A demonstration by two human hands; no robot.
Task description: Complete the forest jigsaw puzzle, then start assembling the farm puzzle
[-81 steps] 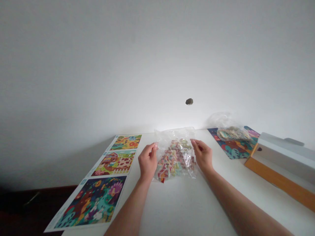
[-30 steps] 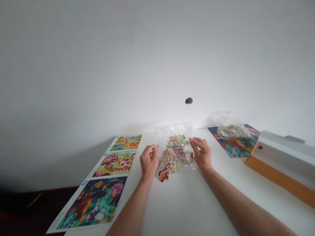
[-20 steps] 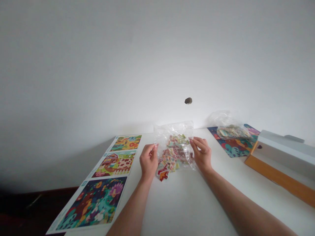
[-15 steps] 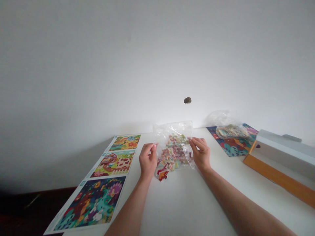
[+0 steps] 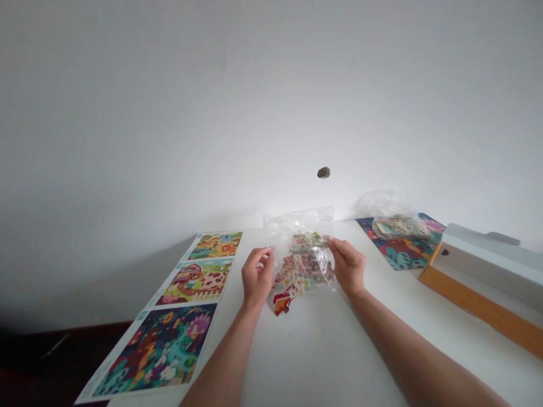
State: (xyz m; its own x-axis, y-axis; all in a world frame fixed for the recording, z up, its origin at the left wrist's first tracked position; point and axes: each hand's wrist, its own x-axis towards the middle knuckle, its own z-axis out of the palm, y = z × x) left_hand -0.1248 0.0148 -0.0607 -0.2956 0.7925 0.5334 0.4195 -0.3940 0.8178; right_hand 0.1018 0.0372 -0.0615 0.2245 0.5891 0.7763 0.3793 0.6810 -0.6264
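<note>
Forearms [image 5: 231, 350] come in from the bottom edge over a white table [image 5: 322, 350]. At near left, a dark forest print [image 5: 159, 350]; beyond it, a farm print [image 5: 197, 281], then a lion print [image 5: 216, 246], all one row along the table's left side. At near right, an open box [image 5: 483, 305], orange edge toward the person, pale inside.

Centre: jigsaw pieces [image 5: 292, 274] heaped between the hands, mostly inside a clear bag [image 5: 303, 229]. One red-and-orange piece [image 5: 283, 304] sits at the near end, no plastic visible over it; can't tell if fully out. Left hand [image 5: 257, 277] pinches the bag's left edge, thumb against fingertips. Right hand [image 5: 350, 265] pinches the right edge, fingers folded in.

Changes: right fingers are more curled than half a second ago, when they stretched out straighter. Bag's far edge stands higher than in the earliest view, and near-end pieces show more sharply. Reads as the bag being tilted, with pieces sliding nearer and getting less covered; most look to be under plastic.

Farther right, a second bag [image 5: 401, 227] of pieces lies on a dark picture sheet [image 5: 405, 254]. Behind everything, a pale wall [image 5: 254, 113] with a hole [image 5: 323, 172].
</note>
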